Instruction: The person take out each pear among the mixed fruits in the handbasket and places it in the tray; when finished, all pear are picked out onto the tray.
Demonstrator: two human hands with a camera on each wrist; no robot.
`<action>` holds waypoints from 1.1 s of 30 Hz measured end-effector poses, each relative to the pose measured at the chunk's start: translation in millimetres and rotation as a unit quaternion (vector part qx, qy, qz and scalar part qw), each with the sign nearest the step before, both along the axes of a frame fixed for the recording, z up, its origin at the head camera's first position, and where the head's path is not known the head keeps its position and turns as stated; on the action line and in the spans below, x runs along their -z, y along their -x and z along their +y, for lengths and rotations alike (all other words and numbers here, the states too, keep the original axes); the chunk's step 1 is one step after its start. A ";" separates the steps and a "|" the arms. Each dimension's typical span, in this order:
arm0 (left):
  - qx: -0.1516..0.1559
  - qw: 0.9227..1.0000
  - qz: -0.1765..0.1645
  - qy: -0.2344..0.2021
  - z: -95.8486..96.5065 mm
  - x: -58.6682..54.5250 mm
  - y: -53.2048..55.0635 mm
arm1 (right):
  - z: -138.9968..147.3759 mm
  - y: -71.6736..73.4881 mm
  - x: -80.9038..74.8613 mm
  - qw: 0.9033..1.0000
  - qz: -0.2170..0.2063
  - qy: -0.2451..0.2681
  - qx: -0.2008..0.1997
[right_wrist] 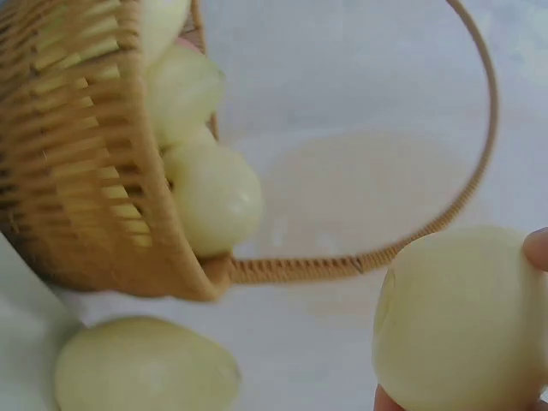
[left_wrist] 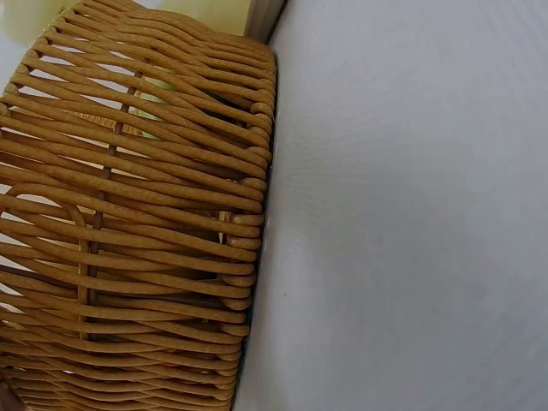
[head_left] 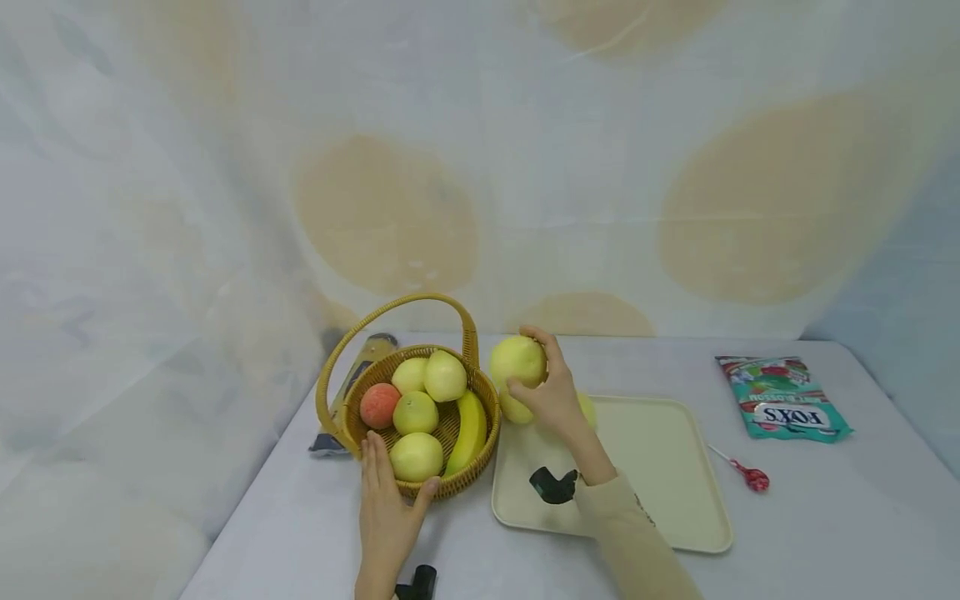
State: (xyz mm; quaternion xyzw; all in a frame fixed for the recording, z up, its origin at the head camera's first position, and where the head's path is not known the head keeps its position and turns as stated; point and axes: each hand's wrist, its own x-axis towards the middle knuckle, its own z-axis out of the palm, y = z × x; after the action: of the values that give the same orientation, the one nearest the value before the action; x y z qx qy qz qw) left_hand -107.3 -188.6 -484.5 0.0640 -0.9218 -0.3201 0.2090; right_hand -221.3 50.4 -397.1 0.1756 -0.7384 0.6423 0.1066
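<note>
A wicker basket (head_left: 480,467) with a tall handle holds a red peach (head_left: 379,406), a banana (head_left: 468,429) and several yellow-green fruits (head_left: 417,457). My left hand (head_left: 390,508) rests against its near side, fingers straight and thumb spread; only the weave shows large in the left wrist view. Right of the basket, my right hand (head_left: 553,400) grips a yellow-green apple (head_left: 519,361) between thumb and fingers, raised off the tray. In the right wrist view the apple (right_wrist: 458,321) is close to the camera, with fingertips at its edges.
Under the right arm lies a cream tray (head_left: 675,467). Two more yellow-green fruits (head_left: 514,408) are at its far left, partly hidden by the right hand. To the right are a red lollipop (head_left: 753,478) and a green candy bag (head_left: 783,400). A packet (head_left: 330,443) lies behind the basket.
</note>
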 end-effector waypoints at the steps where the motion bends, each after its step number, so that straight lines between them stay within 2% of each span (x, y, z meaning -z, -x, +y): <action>1: 0.000 1.000 -0.001 0.001 -0.2 0.0 -0.1 | 5.7 -0.2 -2.2 1.000 0.001 -0.001 0.005; 5: 0.002 1.000 0.003 0.003 -1.3 -0.7 -0.5 | 25.1 -1.2 -7.0 1.000 0.005 -0.002 0.021; 9: 0.000 1.000 0.011 0.004 -3.0 -0.6 -2.0 | 38.0 -2.1 -4.1 0.999 0.002 -0.013 0.036; 17: -0.003 1.000 0.009 0.007 -3.4 1.3 -1.0 | 63.1 -2.6 14.7 0.997 -0.004 -0.033 0.069; 27: 0.004 1.000 0.014 0.010 -2.3 2.5 0.4 | 96.6 -6.0 39.9 0.990 -0.057 -0.039 0.125; 33: 0.006 1.000 0.016 0.011 -1.7 2.4 0.9 | 107.3 -14.1 51.1 0.986 -0.083 -0.050 0.136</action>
State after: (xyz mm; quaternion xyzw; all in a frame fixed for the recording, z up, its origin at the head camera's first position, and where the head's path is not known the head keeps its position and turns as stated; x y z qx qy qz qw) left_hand -108.2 -190.3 -486.9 0.0510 -0.9220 -0.3123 0.2230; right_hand -207.2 157.7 -448.2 0.0251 -0.7928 0.5966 0.1222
